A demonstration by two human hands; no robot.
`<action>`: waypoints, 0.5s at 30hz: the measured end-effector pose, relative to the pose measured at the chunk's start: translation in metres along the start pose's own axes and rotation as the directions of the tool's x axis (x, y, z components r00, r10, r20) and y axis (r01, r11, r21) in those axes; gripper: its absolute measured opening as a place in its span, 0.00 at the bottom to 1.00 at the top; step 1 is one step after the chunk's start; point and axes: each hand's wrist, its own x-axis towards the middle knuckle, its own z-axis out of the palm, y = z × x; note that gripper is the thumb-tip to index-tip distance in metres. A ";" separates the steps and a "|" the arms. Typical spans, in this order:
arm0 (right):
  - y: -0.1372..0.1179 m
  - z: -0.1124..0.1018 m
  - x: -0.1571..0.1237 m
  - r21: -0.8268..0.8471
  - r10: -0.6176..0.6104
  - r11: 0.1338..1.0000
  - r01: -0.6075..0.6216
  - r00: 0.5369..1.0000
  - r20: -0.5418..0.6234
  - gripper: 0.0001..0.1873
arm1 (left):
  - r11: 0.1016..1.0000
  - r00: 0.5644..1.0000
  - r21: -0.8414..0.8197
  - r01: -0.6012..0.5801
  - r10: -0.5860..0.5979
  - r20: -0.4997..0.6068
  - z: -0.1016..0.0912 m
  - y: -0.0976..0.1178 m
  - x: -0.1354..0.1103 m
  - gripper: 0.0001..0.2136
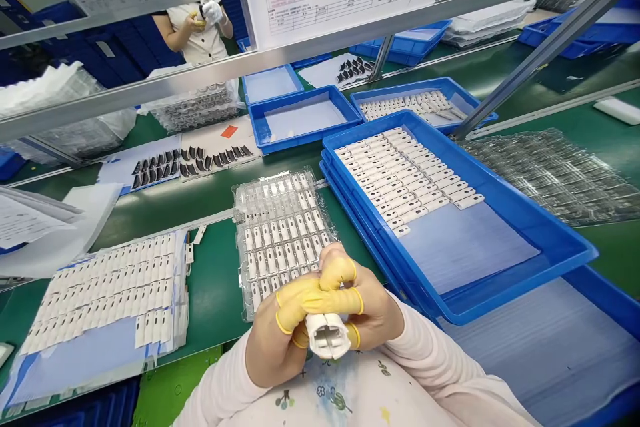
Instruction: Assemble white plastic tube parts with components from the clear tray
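My left hand and my right hand meet in front of my body, with yellow finger cots on several fingers. Both are closed around a white plastic housing, whose hollow, slotted end points toward me. The fingers hide the rest of it. Just beyond my hands lies a clear blister tray with rows of white parts. To the left, similar white parts lie in rows on a sheet-covered stack. On the right, a blue tray holds rows of white pieces on a pale liner.
Dark curved pieces lie on sheets beyond the blister tray. More blue trays stand behind. A metal rail and a slanted post cross the view. Clear trays are at right. Another person stands across the bench.
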 end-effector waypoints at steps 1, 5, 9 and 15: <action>0.000 -0.001 0.000 -0.011 0.001 1.000 0.000 1.000 0.010 0.25 | 1.000 1.000 0.002 0.002 -0.002 0.005 0.000 0.001 0.000 0.18; -0.001 -0.002 -0.001 -0.061 0.020 0.998 -0.020 1.000 -0.001 0.26 | 1.000 1.000 0.007 0.007 -0.007 0.012 -0.001 0.002 0.001 0.18; -0.001 -0.002 -0.003 -0.029 0.046 0.999 -0.045 0.999 0.007 0.26 | 1.000 1.000 0.004 -0.004 0.004 0.013 0.000 0.000 -0.001 0.19; 0.003 -0.001 -0.011 -0.073 0.048 0.996 -0.051 0.998 -0.037 0.24 | 0.997 1.000 0.069 0.017 -0.018 0.008 0.001 0.000 -0.002 0.16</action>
